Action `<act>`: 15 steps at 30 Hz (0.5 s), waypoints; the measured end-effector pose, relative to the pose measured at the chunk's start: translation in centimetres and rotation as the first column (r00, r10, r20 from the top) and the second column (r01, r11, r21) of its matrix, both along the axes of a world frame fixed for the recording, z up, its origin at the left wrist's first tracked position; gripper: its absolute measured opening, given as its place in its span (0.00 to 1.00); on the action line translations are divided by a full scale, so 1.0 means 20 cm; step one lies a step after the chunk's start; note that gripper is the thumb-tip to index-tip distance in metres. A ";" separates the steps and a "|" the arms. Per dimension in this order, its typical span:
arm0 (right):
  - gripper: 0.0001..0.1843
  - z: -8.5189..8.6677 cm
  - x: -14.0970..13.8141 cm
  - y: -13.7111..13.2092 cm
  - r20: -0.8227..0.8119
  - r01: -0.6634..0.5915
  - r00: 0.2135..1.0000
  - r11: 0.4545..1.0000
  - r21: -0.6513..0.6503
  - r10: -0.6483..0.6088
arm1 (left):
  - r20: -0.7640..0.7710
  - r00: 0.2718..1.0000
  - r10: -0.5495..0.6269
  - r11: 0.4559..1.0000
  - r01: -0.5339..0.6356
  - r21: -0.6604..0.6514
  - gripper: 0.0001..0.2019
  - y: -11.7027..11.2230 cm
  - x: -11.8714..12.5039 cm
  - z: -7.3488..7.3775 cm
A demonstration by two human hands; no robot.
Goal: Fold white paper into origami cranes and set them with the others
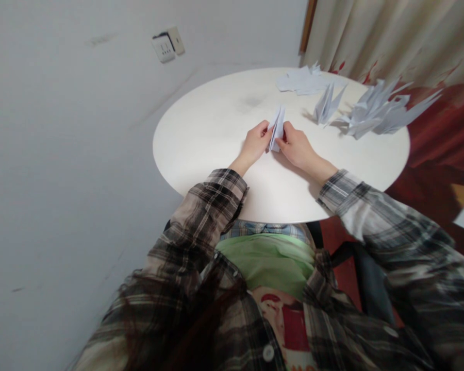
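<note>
Between my two hands, a piece of folded white paper (277, 123) stands upright over the round white table (201, 134), its narrow layers pointing away from me. My left hand (256, 140) pinches its left side, thumb on the near face and fingers curled. From the right, my right hand (297, 146) grips the other side with thumb and fingers closed. Parts of the fingers behind the paper are hidden. To the right of my hands a folded paper crane (325, 105) stands by itself, its pointed tips up.
Several more paper cranes (382, 111) cluster at the table's right edge. Flat paper sheets (299, 81) lie at the far side. A wall with a socket (164, 48) rises at left. A curtain (371, 36) hangs behind on the right, and a chair armrest (373, 281) is beside me.
</note>
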State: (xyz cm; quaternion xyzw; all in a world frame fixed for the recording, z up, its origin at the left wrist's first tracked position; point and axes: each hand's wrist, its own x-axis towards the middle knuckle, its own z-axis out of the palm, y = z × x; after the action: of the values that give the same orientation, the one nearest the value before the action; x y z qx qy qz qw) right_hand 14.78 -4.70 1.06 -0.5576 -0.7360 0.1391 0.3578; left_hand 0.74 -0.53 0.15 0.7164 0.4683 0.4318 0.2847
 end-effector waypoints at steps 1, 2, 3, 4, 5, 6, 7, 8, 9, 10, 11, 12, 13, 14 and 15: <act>0.11 0.00 0.00 0.00 0.003 0.006 1.000 1.000 -0.002 -0.006 | -0.003 1.000 0.000 1.000 0.000 0.004 0.10 0.00 0.00 0.00; 0.11 0.01 0.00 0.00 0.008 0.015 1.000 1.000 -0.004 -0.015 | -0.008 1.000 0.003 1.000 -0.003 0.007 0.11 0.01 0.00 -0.01; 0.10 0.01 0.00 -0.01 0.015 0.025 1.000 1.000 -0.005 -0.025 | -0.016 1.000 0.007 1.000 -0.007 0.011 0.12 0.01 0.00 -0.01; 0.10 0.01 0.00 -0.01 0.020 0.034 0.999 0.999 -0.006 -0.034 | -0.024 1.000 0.010 1.000 -0.010 0.015 0.13 0.02 0.00 -0.01; 0.10 0.01 0.00 -0.01 0.023 0.042 0.999 0.999 -0.004 -0.041 | -0.031 0.999 0.011 1.000 -0.010 0.020 0.14 0.02 -0.01 -0.02; 0.10 0.01 0.00 0.00 0.021 0.045 0.999 0.999 -0.001 -0.045 | -0.038 0.999 0.009 1.000 -0.008 0.026 0.15 0.03 -0.01 -0.03; 0.10 0.00 0.00 0.00 0.015 0.046 0.999 0.999 0.005 -0.046 | -0.045 0.999 0.007 0.999 -0.005 0.035 0.15 0.04 -0.01 -0.03; 0.10 -0.01 0.00 0.01 0.004 0.043 0.999 0.999 0.014 -0.043 | -0.051 0.999 0.006 0.999 -0.004 0.046 0.15 0.04 -0.01 -0.04; 0.10 -0.02 0.00 0.02 -0.010 0.038 0.999 0.999 0.028 -0.037 | -0.055 0.998 0.010 0.998 -0.006 0.058 0.15 0.05 -0.01 -0.04; 0.10 -0.03 0.00 0.03 -0.027 0.029 0.999 0.999 0.044 -0.028 | -0.057 0.998 0.015 0.997 -0.011 0.072 0.15 0.06 -0.01 -0.04; 0.10 -0.04 0.00 0.03 -0.045 0.019 0.999 0.998 0.064 -0.016 | -0.052 0.998 0.020 0.996 -0.016 0.085 0.15 0.06 -0.01 -0.05; 0.10 -0.05 0.01 0.04 -0.063 0.010 0.998 0.996 0.084 -0.004 | -0.039 0.999 0.021 0.995 -0.017 0.098 0.15 0.07 -0.01 -0.05; 0.11 -0.05 0.01 0.04 -0.079 0.001 0.997 0.995 0.099 0.007 | -0.020 1.000 0.018 0.994 -0.015 0.109 0.14 0.07 -0.01 -0.05; 0.11 -0.06 0.01 0.05 -0.093 -0.006 0.996 0.994 0.109 0.016 | 0.001 1.000 0.011 0.993 -0.011 0.118 0.14 0.07 -0.01 -0.05; 0.11 -0.06 0.01 0.05 -0.103 -0.011 0.994 0.994 0.112 0.022 | 0.021 1.000 0.005 0.992 -0.008 0.123 0.14 0.07 -0.01 -0.05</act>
State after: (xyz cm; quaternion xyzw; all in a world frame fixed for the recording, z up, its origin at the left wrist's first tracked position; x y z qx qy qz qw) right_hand 14.94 -3.72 -0.22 -0.5228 -0.7275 0.1298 0.4250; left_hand 0.48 0.86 -0.88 0.7267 0.4402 0.4680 0.2433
